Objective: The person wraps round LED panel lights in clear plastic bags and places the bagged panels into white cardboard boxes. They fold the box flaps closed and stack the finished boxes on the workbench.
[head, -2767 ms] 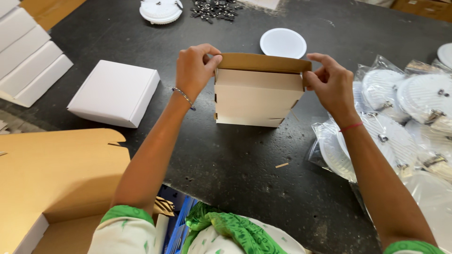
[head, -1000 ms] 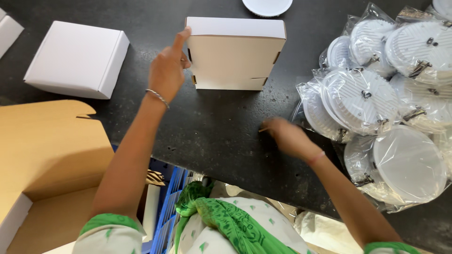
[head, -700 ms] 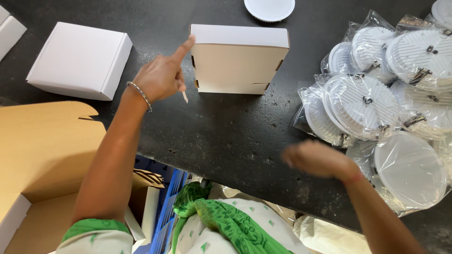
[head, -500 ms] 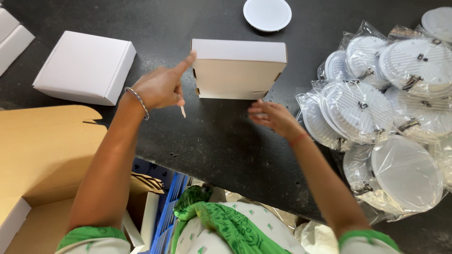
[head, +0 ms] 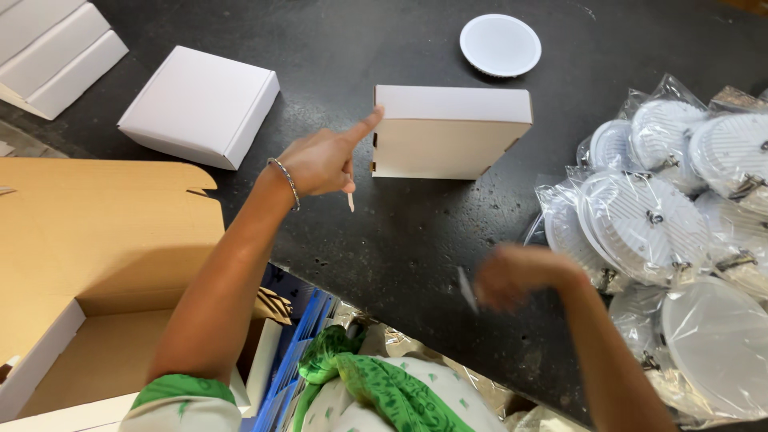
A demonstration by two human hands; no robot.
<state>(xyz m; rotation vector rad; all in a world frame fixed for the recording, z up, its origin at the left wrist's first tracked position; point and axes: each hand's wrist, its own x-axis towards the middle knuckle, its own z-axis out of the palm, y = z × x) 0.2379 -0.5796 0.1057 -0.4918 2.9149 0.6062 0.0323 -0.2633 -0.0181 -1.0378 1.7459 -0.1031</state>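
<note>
The closed white cardboard box (head: 452,132) sits on the dark worktop (head: 384,240) just ahead of the person. The left hand (head: 324,164) points its forefinger against the box's left edge, other fingers curled on a small pale stick, so its grip is mostly closed. The right hand (head: 516,276) is blurred near the worktop's front edge; its grip I cannot tell. The box looks light and stiff, probably best taken by its 2 side walls. Bagged white round fittings (head: 648,232) crowd the right; a second white box (head: 200,104) lies left.
</note>
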